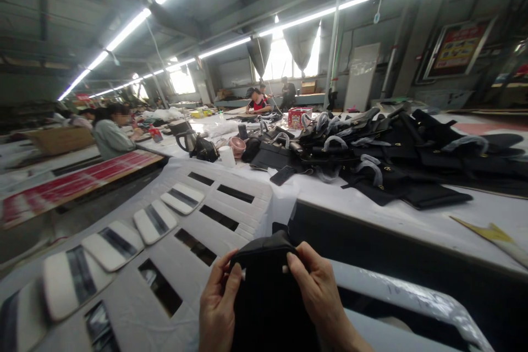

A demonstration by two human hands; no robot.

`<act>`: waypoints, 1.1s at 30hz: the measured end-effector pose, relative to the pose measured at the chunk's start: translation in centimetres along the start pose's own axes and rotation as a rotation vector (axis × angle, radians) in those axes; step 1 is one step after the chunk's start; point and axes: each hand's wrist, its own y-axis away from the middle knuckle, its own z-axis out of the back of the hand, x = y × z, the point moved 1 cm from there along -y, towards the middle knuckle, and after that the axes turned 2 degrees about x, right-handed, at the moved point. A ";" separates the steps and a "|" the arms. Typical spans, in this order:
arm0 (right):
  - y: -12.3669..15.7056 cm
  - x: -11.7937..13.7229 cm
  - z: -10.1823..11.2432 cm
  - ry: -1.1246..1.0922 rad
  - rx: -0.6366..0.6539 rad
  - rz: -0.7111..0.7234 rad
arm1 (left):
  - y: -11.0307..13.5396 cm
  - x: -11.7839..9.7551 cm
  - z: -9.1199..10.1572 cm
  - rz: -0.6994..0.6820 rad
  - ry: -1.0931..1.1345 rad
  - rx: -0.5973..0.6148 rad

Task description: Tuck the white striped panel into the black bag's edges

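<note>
Both hands grip a soft black bag piece [270, 297] close in front of me, at the bottom middle of the view. My left hand [220, 302] pinches its upper left edge between thumb and fingers. The opposite corner is pinched by my right hand [317, 286]. A small whitish bit shows beside each thumb. The top of the piece folds over between the hands, and its lower part runs out of view. Beyond it on the table lies a large heap of black handbags [388, 154] with wrapped handles.
To the left is a pale slotted board [251, 203] with several white, dark-striped pads [154, 221] along it. A phone [282, 175], a white cup [226, 156] and a kettle [187, 138] stand or lie on the table [330, 203]. Co-workers sit farther off, one at left [109, 135].
</note>
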 end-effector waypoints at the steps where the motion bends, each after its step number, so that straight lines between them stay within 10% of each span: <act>1: 0.0 0.0 0.0 -0.018 0.009 -0.003 | 0.0 0.0 0.0 -0.007 0.002 0.001; 12: 0.1 -0.5 0.1 -0.084 0.050 0.059 | -0.8 0.4 0.7 -0.134 -0.115 0.105; 22: -0.2 -1.0 0.1 -0.110 0.094 0.095 | -5.2 -5.2 0.6 -0.294 -0.574 0.681; 33: 0.4 -1.2 0.4 -0.050 0.093 0.082 | -5.6 -5.2 -0.6 -0.071 -0.564 0.824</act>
